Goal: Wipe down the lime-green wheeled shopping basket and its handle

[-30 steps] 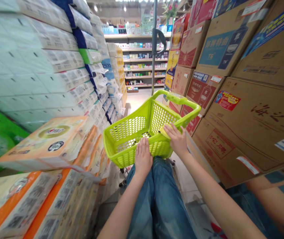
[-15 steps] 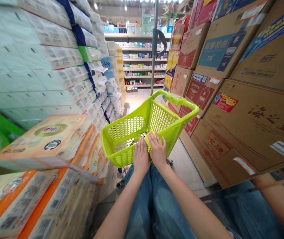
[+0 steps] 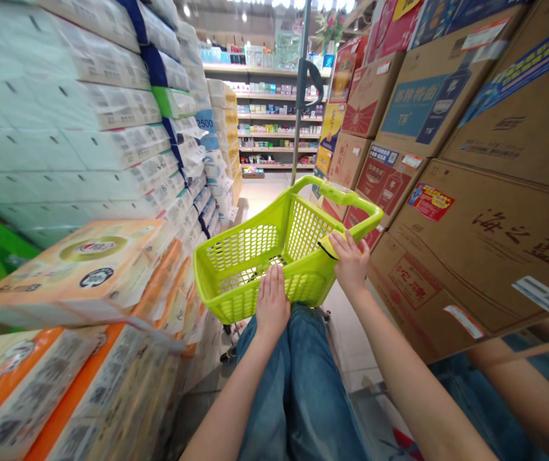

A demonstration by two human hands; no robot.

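A lime-green shopping cart [image 3: 236, 250] with perforated basket walls stands in front of my knees. My left hand [image 3: 273, 301] lies over its near rim, the fingers stretched out flat and close together, with nothing visible in them. Further right, my right hand [image 3: 350, 262] presses a yellow cloth [image 3: 330, 244] with a dark edge against the rim, below the cart's handle [image 3: 346, 195]. The fingers are bent over the cloth and hide part of it. White flooring shows through the holes in the basket's bottom.
Stacked tissue packs [image 3: 72, 128] line the left side, with orange packs [image 3: 77, 256] lower and nearer. Cardboard cartons [image 3: 495, 224] are piled along the right. A grey pole [image 3: 303, 96] rises behind the cart. Stocked shelves [image 3: 274, 115] stand at the aisle's far end.
My right hand has slid right along the rim with the yellow cloth, from beside my left hand toward the handle end. My left hand stays at nearly the same spot.
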